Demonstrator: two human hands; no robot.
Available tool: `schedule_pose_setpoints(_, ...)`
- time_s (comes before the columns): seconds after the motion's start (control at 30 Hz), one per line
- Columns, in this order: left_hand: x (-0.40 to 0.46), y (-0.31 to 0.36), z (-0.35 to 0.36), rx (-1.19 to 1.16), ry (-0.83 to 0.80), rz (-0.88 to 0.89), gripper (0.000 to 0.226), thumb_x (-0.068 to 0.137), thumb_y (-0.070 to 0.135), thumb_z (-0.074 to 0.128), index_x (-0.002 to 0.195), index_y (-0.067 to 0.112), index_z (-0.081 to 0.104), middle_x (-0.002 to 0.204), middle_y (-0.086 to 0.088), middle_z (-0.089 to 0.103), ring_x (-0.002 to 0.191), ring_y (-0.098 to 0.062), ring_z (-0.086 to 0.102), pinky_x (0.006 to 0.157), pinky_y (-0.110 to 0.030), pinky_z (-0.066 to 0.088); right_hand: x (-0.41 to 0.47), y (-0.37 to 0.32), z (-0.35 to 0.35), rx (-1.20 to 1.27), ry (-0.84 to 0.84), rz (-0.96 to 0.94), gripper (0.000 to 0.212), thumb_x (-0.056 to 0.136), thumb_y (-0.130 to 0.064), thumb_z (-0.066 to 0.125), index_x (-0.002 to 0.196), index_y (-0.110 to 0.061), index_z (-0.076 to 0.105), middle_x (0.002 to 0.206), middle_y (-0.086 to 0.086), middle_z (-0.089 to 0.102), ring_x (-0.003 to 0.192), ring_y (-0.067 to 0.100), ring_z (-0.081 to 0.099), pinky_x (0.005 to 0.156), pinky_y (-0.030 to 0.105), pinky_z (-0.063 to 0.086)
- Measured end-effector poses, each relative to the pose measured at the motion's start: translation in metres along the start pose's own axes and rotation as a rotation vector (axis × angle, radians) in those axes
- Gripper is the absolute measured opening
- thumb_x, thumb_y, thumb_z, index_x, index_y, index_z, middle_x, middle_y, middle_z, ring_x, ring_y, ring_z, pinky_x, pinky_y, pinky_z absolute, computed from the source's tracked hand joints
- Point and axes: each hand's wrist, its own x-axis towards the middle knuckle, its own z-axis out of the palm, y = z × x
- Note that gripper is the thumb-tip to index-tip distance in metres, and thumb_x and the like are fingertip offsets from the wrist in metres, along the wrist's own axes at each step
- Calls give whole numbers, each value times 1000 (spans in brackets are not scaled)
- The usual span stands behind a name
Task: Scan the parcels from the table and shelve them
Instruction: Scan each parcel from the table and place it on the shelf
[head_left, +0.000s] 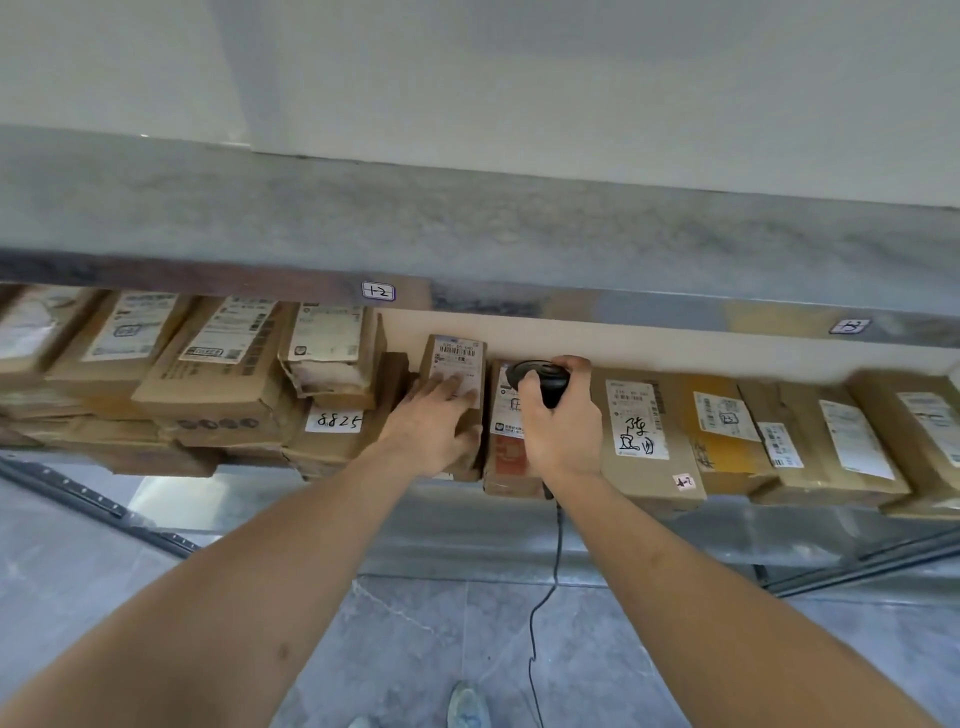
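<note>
The left hand is lying flat, fingers spread, on the label of a small brown parcel standing on the shelf, thumb hooked round its lower edge. The right hand is gripping a black corded scanner just beside it, over the neighbouring box. A tag on the shelf edge above is reading "1-2". A white slip is showing "8825"; a pink sticker is reading "1-2"; printed labels are too blurred.
</note>
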Motion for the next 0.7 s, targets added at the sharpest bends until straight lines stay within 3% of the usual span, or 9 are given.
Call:
schedule_pose_setpoints(0.1, 3, -1, 1, 62, 23, -19, 59, 107, 44, 46, 161, 22, 35, 172, -7, 22, 160, -30, 15, 131, -47, 8, -4, -6, -1, 11, 33, 6, 34, 100, -44, 60, 129, -30, 48, 78, -17, 59, 81, 20, 61, 82, 35, 51)
schedule_pose_setpoints(0.27, 3, -2, -4, 103, 23, -55, 48, 103, 40, 49, 146, 21, 47, 160, -11, 37, 148, -34, 35, 128, -50, 22, -18, -14, -7, -6, 83, -3, 34, 100, -47, 59, 128, -31, 48, 84, -18, 61, 88, 23, 67, 84, 39, 54)
schedule_pose_setpoints(0.4, -5, 2, -12, 95, -17, -37, 51, 104, 43, 48, 148, 17, 47, 157, -12, 42, 145, -35, 40, 125, -53, 27, -38, -23, -20, -4, 159, -18, 34, 102, -44, 59, 130, -28, 48, 86, -22, 58, 86, 17, 64, 80, 32, 48)
schedule_pose_setpoints(0.5, -11, 8, -19, 95, 30, 46, 54, 103, 45, 50, 149, 16, 46, 150, -12, 49, 138, -35, 47, 120, -55, 34, -59, -34, -31, 11, 257, -7, 34, 102, -43, 59, 130, -27, 48, 90, -14, 61, 87, 18, 62, 80, 31, 44)
schedule_pose_setpoints(0.6, -23, 19, -30, 71, 61, 175, 55, 102, 47, 51, 148, 17, 49, 149, -9, 51, 136, -35, 49, 118, -55, 37, -88, -43, -40, 5, 353, 1, 31, 101, -46, 58, 126, -31, 46, 99, -5, 67, 90, 24, 67, 83, 41, 53)
schedule_pose_setpoints(0.7, -41, 34, -45, 55, 58, 316, 52, 104, 45, 52, 146, 14, 53, 148, -9, 50, 135, -34, 48, 115, -51, 41, -122, -50, -49, 5, 441, 30, 28, 99, -48, 57, 121, -36, 44, 98, -8, 68, 90, 23, 69, 86, 50, 58)
